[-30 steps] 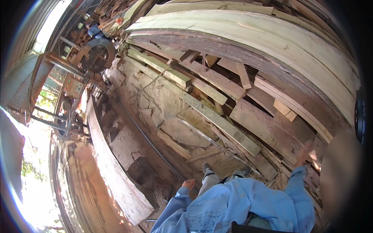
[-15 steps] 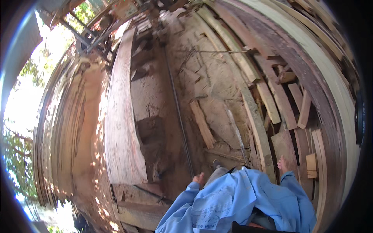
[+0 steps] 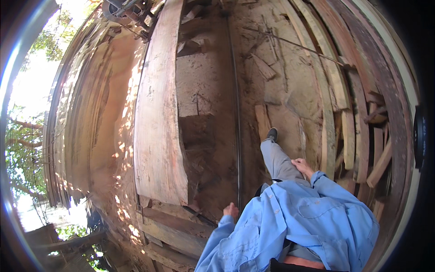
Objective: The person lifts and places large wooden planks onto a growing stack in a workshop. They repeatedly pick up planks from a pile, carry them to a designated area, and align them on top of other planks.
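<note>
My left hand (image 3: 231,211) hangs low beside the blue shirt (image 3: 247,240), its fingers curled in with nothing seen in them. It is near the dark rail (image 3: 237,136) on the ground and touches nothing that I can see. My right hand (image 3: 302,167) is in front of my grey trouser leg (image 3: 278,158), fingers loosely bent and apart, with no object in it. Whether it brushes the cloth I cannot tell. To the left lies a long, thick sawn plank (image 3: 158,104) with a rough edge. One dark shoe (image 3: 272,134) is forward, by a short wood piece (image 3: 262,119).
Long beams (image 3: 337,81) line the right side, with short offcuts (image 3: 380,163) among them. A thin rod (image 3: 299,45) crosses the dusty ground. Stacked boards (image 3: 77,118) stand far left. Machinery with a wheel (image 3: 122,11) is at the top; timbers (image 3: 174,235) lie at lower left.
I have stepped forward, and one leg now shows ahead. My right hand has swung inward in front of the thigh. The plank and rail have shifted in view.
</note>
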